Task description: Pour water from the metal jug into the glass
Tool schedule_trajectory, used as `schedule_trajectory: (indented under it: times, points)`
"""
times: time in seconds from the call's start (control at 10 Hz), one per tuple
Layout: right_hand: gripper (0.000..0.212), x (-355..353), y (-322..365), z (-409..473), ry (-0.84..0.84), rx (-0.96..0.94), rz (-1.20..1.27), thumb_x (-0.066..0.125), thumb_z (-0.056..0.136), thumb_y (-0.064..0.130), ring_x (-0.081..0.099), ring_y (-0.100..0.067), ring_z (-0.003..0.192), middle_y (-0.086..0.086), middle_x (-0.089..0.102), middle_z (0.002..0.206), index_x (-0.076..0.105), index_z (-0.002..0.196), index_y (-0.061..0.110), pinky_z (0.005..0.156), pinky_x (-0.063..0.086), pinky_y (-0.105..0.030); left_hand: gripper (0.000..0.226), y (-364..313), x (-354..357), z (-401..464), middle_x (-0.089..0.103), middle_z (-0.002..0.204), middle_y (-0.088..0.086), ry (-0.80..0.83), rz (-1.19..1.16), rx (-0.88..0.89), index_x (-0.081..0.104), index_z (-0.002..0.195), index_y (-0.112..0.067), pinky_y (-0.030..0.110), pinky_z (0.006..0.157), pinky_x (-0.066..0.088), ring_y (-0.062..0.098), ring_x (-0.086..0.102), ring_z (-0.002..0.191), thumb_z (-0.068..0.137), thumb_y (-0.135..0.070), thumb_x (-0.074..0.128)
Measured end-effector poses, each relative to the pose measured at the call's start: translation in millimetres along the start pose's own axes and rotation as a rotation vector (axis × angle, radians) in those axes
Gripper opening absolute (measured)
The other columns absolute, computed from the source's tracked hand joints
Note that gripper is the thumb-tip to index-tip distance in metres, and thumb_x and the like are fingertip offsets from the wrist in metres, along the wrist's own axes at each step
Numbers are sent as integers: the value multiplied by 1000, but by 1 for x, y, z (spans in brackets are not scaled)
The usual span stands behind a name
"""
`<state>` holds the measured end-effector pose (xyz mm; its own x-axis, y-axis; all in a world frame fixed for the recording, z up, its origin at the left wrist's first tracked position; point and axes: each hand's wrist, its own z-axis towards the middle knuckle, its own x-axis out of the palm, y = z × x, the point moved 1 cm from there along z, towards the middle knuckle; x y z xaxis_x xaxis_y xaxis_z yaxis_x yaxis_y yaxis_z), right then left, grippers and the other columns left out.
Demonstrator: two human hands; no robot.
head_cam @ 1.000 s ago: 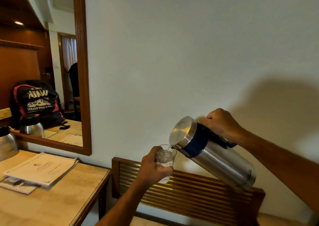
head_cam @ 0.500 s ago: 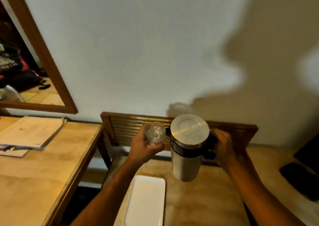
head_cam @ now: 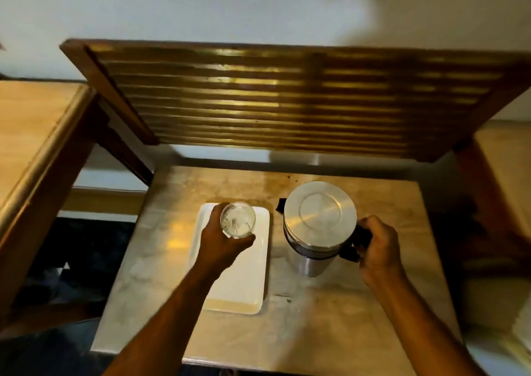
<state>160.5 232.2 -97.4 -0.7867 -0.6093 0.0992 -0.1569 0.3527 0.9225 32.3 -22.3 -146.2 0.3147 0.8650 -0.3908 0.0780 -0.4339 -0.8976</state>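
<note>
I look straight down on a low wooden table (head_cam: 344, 318). My left hand (head_cam: 221, 246) is wrapped around a clear glass (head_cam: 238, 220) with water in it, held over the far end of a white rectangular tray (head_cam: 244, 283). To the right stands the metal jug (head_cam: 319, 226), upright, with its round steel lid facing me and a dark band under the lid. My right hand (head_cam: 379, 249) grips the jug's black handle on its right side. Whether the glass touches the tray and whether the jug rests on the table cannot be told from above.
A slatted wooden rack (head_cam: 287, 99) leans against the white wall behind the table. A taller wooden desk (head_cam: 34, 134) stands at the left, another wooden surface (head_cam: 502, 168) at the right. Dark floor shows between desk and table.
The jug went from tilted and pouring into the glass to upright, and both hands came down to the low table. My view swung from the wall and mirror to straight down.
</note>
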Motion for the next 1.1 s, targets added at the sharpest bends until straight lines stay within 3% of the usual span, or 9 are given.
schedule_trajectory:
  times: [0.2, 0.3, 0.4, 0.5, 0.6, 0.8, 0.9, 1.0, 1.1]
  points:
    - [56, -10, -32, 13, -10, 55, 109, 37, 91, 3, 42, -10, 37, 7, 41, 39, 46, 39, 22, 33, 32, -16, 71, 59, 24, -14, 63, 104, -24, -33, 17, -141, 51, 101, -56, 18, 72, 45, 2, 61, 95, 47, -29, 89]
    - [58, -6, -39, 17, 27, 55, 113, 37, 89, 6, 40, -9, 32, 9, 40, 36, 47, 34, 21, 34, 31, -15, 74, 74, 32, -18, 63, 106, -22, -41, 8, -177, 51, 108, -50, 21, 74, 46, 5, 60, 98, 47, -31, 88]
    - [35, -1, -42, 23, 51, 51, 96, 45, 74, 19, 39, -14, 36, 4, 38, 40, 45, 40, 19, 37, 31, -18, 79, 84, 37, -18, 65, 109, -15, -42, 11, -189, 53, 117, -36, 34, 83, 50, 13, 60, 102, 48, -28, 89]
    - [28, 3, -46, 27, 89, 29, 82, 46, 69, 20, 40, -14, 36, 3, 39, 40, 45, 42, 17, 36, 33, -21, 82, 90, 39, -17, 64, 111, -12, -32, -5, -195, 53, 120, -33, 35, 83, 51, 12, 61, 102, 47, -26, 90]
    - [26, 9, -47, 30, 121, 9, 89, 46, 69, 19, 42, -14, 35, 3, 41, 39, 48, 43, 15, 35, 34, -21, 82, 93, 40, -15, 64, 109, -16, -41, -7, -203, 52, 118, -36, 27, 75, 49, 6, 60, 101, 45, -26, 89]
    - [34, 9, -52, 28, 167, -52, 70, 45, 71, 14, 39, -11, 34, 7, 39, 37, 45, 37, 20, 35, 35, -19, 76, 97, 41, -16, 64, 108, -17, -31, -1, -180, 51, 112, -44, 31, 78, 50, 6, 61, 103, 48, -27, 89]
    - [37, 10, -51, 26, 177, -75, 64, 46, 72, 13, 41, -9, 34, 9, 40, 37, 46, 37, 22, 34, 36, -20, 86, 94, 37, -17, 63, 114, -14, 12, 50, -180, 49, 121, -36, 32, 82, 51, 18, 61, 108, 49, -29, 95]
    - [42, 3, -53, 29, 181, -118, -13, 55, 82, 10, 48, -8, 37, 7, 47, 41, 51, 42, 22, 34, 39, -21, 123, 89, 26, -17, 49, 145, -2, 115, 99, -224, 32, 147, -26, 47, 106, 46, 27, 47, 133, 46, -38, 101]
    - [30, 1, -22, 15, 173, -129, -167, 60, 94, 17, 64, -9, 59, 4, 67, 66, 67, 65, 24, 48, 50, -22, 133, 49, 1, -24, 29, 161, 0, 80, 112, -186, 20, 156, -22, 51, 117, 33, 25, 32, 145, 51, -62, 91]
